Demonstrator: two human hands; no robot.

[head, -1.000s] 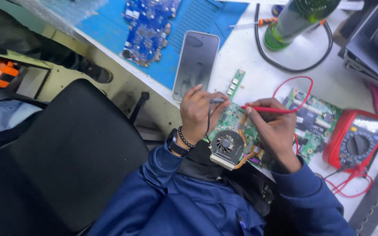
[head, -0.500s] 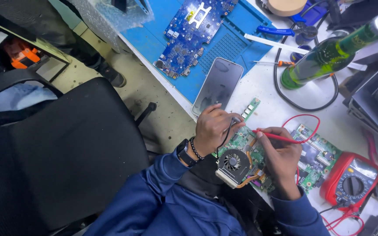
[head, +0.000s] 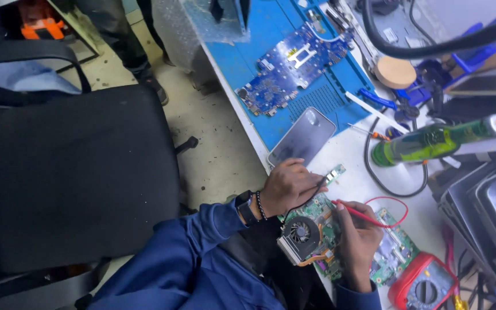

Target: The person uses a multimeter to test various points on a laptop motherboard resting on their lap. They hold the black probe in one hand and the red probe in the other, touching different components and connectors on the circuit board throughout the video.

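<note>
Beside the cooling fan, on the green circuit board at the bench edge, the left hand pinches a black probe and the right hand grips a red probe; steady tips, braced wrists would suit.

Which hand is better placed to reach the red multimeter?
Probably the right hand: it holds the red probe on the green circuit board, beside the multimeter. The left hand is on the far side.
</note>
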